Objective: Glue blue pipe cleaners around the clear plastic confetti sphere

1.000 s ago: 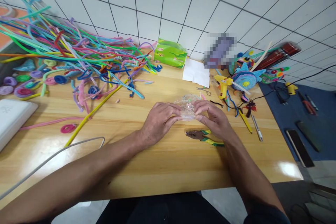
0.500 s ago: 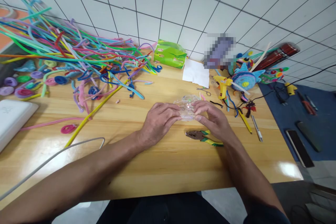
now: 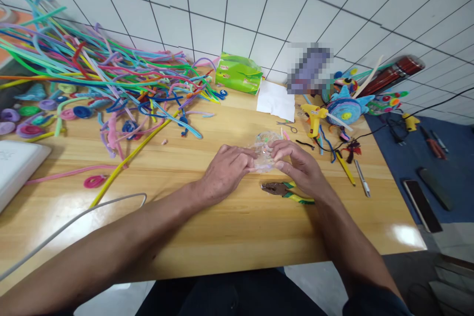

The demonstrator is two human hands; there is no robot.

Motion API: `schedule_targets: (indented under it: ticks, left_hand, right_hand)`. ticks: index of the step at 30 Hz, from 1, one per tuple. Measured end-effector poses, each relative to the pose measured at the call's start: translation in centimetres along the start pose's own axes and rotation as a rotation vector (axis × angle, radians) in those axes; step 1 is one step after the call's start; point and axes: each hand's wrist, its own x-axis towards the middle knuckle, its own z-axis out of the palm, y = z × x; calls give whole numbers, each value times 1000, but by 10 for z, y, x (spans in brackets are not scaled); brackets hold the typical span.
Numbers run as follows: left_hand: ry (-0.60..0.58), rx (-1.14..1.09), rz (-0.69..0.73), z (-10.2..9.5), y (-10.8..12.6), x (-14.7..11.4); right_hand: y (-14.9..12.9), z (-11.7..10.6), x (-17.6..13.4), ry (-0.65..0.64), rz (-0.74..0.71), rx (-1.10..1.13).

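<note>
Both hands, unmoved, one clear bag [image 3: 263, 152]

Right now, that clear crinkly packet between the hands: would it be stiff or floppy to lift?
Probably floppy: the clear plastic packet looks crumpled between the left hand and right hand. Likely light, since fingertips alone pinch it. Its glossy film may be slippery.

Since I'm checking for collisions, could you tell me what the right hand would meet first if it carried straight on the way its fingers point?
Probably the left hand: the right hand points leftward across the clear plastic bundle both hold.
</note>
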Motion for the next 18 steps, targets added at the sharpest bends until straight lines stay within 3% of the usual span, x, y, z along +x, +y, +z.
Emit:
schedule_targets:
  ticks: [6, 13, 18]
  left_hand:
    - [55, 185, 64, 4, 1, -3]
    - [73, 186, 121, 8, 2, -3]
    - [58, 188, 141, 7, 4, 1]
  right_hand:
    - [-4, -1, 1, -4, -42, -22]
    - [-23, 14, 4, -49, -189, -569]
    - [-33, 18, 11, -97, -228, -570]
